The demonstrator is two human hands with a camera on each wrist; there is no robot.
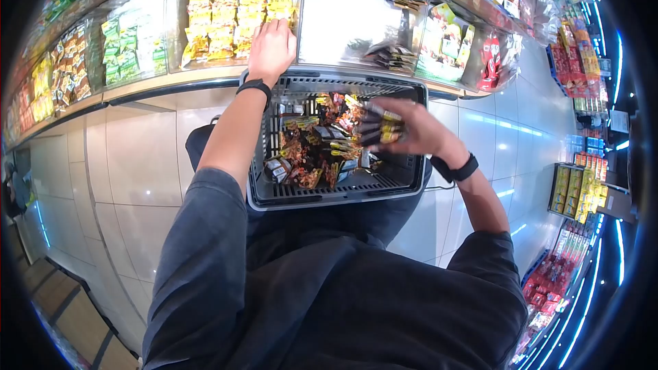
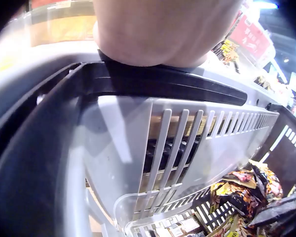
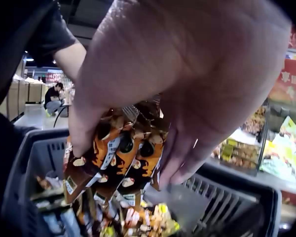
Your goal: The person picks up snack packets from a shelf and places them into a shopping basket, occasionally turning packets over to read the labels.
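Note:
A grey plastic basket rests against the shelf front, half full of dark and orange snack packets. My left hand lies at the basket's far edge, below the bin of yellow packets. In the left wrist view its palm sits on the black basket handle, above the slotted basket wall. My right hand holds a fan of several black-and-orange packets just above the basket's right side. The right wrist view shows the fingers curled round those packets.
The clear shelf bins hold green packets and dark packets. Pale tiled floor lies below. More stocked shelving stands to the right. Another person crouches far down the aisle.

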